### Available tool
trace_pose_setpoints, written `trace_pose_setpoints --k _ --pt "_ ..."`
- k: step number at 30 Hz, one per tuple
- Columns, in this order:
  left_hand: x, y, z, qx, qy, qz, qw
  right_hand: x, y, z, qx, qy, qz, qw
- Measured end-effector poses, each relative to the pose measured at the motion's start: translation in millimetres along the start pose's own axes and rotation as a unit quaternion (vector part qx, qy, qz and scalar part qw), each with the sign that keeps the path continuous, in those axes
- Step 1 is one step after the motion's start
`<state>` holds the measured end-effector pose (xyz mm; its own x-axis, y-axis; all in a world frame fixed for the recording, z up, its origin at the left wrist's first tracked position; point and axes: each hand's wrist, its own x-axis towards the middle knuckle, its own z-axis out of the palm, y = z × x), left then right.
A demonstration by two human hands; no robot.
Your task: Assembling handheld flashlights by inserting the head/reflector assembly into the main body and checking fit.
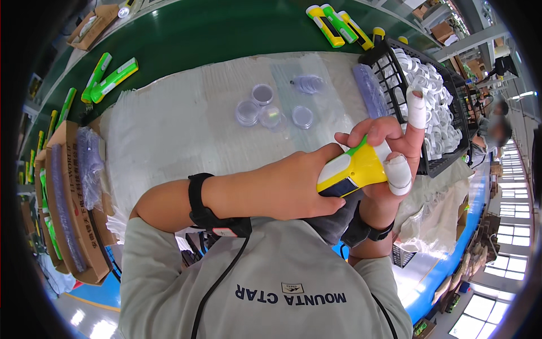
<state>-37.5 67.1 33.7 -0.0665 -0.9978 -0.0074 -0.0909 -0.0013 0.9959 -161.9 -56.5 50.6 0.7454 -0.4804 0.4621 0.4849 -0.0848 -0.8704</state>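
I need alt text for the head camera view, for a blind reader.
Both hands, left hand and right hand, hold a yellow and white device above a white-covered table bearing clear round lenses and a black basket.

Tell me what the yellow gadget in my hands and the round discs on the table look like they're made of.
Yellow gadget: likely moulded plastic, glossy, smooth with soft highlights, white and green sections. Round discs: seemingly clear plastic, see-through with bright rims; glass can't be excluded.
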Motion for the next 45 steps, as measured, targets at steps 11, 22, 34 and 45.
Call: trace_pose_setpoints --k 11,22,34,45 --pt "-4 1 1 0.359 0.187 0.111 0.908 3 28 -7 0.318 0.077 0.018 0.945" --pt "-5 5 4 0.513 0.251 0.161 0.805 5 28 -7 0.372 0.102 0.034 0.922" --pt "10 -2 -67 0.488 0.351 0.04 0.798 -32 59 -52 -0.346 0.172 -0.003 0.922" --pt "50 -89 -250 0.388 0.408 -0.188 0.804 -64 106 -82 -0.513 0.124 0.101 0.843"
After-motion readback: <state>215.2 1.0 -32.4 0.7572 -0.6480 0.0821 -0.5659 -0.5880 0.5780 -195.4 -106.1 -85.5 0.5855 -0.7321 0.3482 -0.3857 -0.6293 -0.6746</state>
